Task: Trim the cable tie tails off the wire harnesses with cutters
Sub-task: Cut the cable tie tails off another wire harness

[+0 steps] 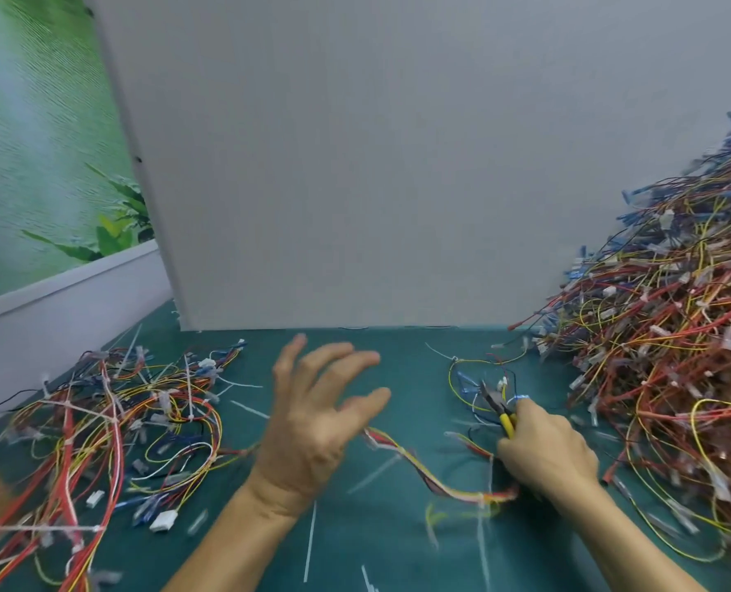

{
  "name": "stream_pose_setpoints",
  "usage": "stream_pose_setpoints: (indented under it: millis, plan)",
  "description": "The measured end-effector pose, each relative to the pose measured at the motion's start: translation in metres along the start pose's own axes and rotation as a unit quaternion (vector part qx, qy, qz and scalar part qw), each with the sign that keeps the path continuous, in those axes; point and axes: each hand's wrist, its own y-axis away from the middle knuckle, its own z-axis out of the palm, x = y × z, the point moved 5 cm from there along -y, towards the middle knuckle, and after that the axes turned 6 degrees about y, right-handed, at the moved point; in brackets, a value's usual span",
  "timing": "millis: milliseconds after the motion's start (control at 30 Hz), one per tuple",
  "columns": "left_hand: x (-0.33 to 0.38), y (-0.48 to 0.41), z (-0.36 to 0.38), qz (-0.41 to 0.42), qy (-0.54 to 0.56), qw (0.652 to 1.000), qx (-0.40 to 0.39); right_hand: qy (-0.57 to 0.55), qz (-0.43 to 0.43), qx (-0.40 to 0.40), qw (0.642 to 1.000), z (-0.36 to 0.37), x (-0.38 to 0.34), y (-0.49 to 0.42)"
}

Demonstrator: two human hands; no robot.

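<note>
On the surface I locate a harness pile at 9 o'clock and a heap at 3 o'clock. An upright panel stands behind at 12 o'clock. One harness lies between the left hand and right hand; the cutters sit in the right.

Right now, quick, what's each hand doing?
Left hand: open, fingers spread, holding nothing.
Right hand: gripping the yellow-handled cutters.

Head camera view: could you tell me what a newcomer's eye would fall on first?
A huge tangled heap of wire harnesses rises at the right. A flatter spread lies at the left on the green mat. Between them the left hand is spread open and the right hand grips yellow-handled cutters.
</note>
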Motion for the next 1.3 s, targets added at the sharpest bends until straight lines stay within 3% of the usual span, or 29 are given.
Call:
stream_pose_setpoints:
  millis: [67,167,233,367,433,500,600,733,900,1033,1100,1200,1300]
  plan:
    - [0.015,0.012,0.022,0.040,0.033,0.993,-0.108,0.016,-0.013,-0.007,1.000,0.000,0.001,0.007]
    - [0.015,0.030,0.049,-0.027,0.024,0.947,-0.318,0.014,-0.021,-0.002,1.000,0.000,0.002,0.014]
    - [0.014,0.032,0.047,-0.067,0.063,0.937,-0.336,0.013,-0.027,0.001,1.000,0.000,0.002,0.016]
    - [0.016,0.022,0.033,-0.104,0.148,0.943,-0.280,0.013,-0.032,0.006,0.999,0.000,0.002,0.015]
    - [0.013,0.013,0.024,-0.126,0.112,0.961,-0.221,0.013,-0.034,0.004,0.999,0.002,0.002,0.014]
    - [0.004,0.006,0.016,-0.212,0.016,0.961,-0.179,0.014,-0.035,0.001,0.999,0.003,0.002,0.013]
    - [-0.017,0.018,0.018,-0.356,-0.106,0.885,-0.282,0.015,-0.034,-0.001,0.999,0.003,0.002,0.014]
    - [-0.028,0.041,0.027,-0.406,-0.116,0.818,-0.391,0.015,-0.034,-0.001,0.999,0.003,0.002,0.013]
    - [-0.024,0.045,0.032,-0.408,-0.158,0.788,-0.434,0.019,-0.036,-0.002,0.999,0.003,0.001,0.014]
    - [-0.021,0.038,0.027,-0.410,-0.161,0.804,-0.399,0.017,-0.041,-0.005,0.999,0.002,-0.001,0.015]
    - [-0.020,0.031,0.023,-0.388,-0.132,0.845,-0.344,0.017,-0.041,-0.004,0.999,0.001,-0.001,0.015]
    - [-0.016,0.020,0.021,-0.328,0.013,0.921,-0.209,0.016,-0.039,-0.001,0.999,0.000,0.000,0.015]
    - [-0.024,0.030,0.028,-0.371,0.117,0.903,-0.182,0.014,-0.044,-0.003,0.999,0.000,0.001,0.015]
